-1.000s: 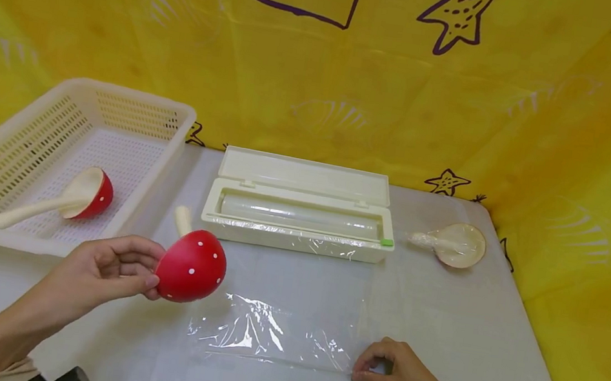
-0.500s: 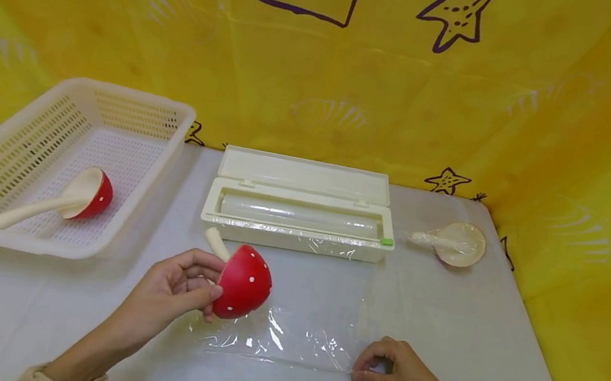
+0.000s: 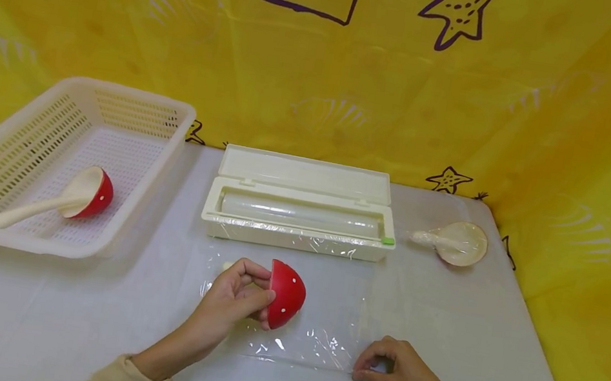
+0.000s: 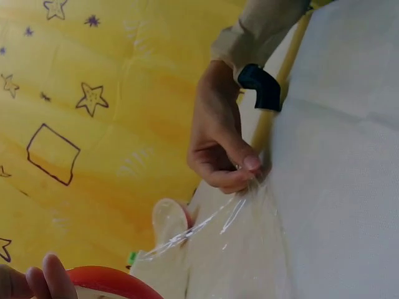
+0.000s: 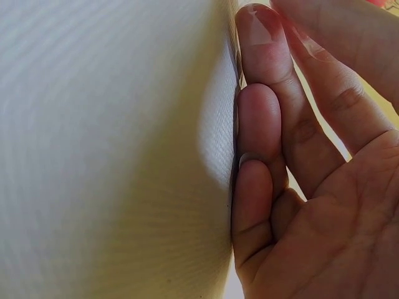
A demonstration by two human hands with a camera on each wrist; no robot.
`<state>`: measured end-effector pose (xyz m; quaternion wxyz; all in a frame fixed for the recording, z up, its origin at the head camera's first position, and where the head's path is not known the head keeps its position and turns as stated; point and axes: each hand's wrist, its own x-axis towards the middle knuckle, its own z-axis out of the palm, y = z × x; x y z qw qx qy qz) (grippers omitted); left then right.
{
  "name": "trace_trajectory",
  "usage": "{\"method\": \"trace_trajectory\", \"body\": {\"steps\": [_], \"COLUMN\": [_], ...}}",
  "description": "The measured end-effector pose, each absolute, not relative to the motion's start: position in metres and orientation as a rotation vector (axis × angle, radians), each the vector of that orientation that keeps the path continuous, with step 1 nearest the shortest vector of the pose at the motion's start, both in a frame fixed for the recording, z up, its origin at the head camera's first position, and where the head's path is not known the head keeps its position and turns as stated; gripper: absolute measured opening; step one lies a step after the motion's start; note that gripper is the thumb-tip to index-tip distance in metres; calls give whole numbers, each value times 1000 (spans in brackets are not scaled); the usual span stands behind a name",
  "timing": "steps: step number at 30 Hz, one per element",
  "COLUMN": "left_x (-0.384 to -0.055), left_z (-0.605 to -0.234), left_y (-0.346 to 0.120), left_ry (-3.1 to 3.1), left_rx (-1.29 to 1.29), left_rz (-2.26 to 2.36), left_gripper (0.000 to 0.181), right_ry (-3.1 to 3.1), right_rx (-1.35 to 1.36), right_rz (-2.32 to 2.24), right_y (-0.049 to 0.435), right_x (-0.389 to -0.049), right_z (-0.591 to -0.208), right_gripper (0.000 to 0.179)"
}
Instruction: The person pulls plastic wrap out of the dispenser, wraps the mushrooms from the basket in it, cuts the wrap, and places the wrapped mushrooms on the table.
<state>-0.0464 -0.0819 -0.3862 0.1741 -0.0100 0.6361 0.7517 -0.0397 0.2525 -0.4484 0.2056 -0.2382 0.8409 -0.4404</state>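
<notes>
In the head view my left hand point(image 3: 237, 301) grips a red ladle point(image 3: 286, 296) with white dots by the rim of its bowl. The bowl is tipped on its side above a sheet of cling film point(image 3: 313, 341), and most of its handle is hidden behind the hand. My right hand point(image 3: 403, 373) pinches the near right corner of the film. From the left wrist view, the film point(image 4: 243, 243) stretches away from the pinching thumb and finger. The film runs back to a cream dispenser box point(image 3: 298, 240) with its lid up and a roll inside.
A white plastic basket point(image 3: 149, 194) at the left holds another red dotted ladle point(image 3: 99, 197). At the back right lies a ladle wrapped in film point(image 3: 459, 244). A yellow patterned cloth point(image 3: 320, 88) closes off the back and right of the table point(image 3: 494, 347).
My left hand has carried the ladle rightward from beside the basket to over the film, turning the bowl more onto its side. The right hand stays at the film's corner.
</notes>
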Motion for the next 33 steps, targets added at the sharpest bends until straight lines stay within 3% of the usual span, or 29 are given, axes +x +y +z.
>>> {"method": "trace_trajectory", "body": {"steps": [12, 23, 33], "left_x": [-52, -47, -64], "left_z": [-388, -371, -396], "left_y": [-52, -43, -27], "left_ry": [1814, 1892, 1814], "left_rx": [-11, 48, -87], "left_rz": [2172, 2174, 2218], "left_gripper": [33, 20, 16], "right_ry": [2298, 2304, 2301], "right_rx": [-581, -588, -592], "right_rz": [-1194, -1176, -1183], "right_y": [253, 253, 252], "right_x": [-41, -43, -41], "right_z": [-445, -443, -445], "right_gripper": [11, 10, 11]}}
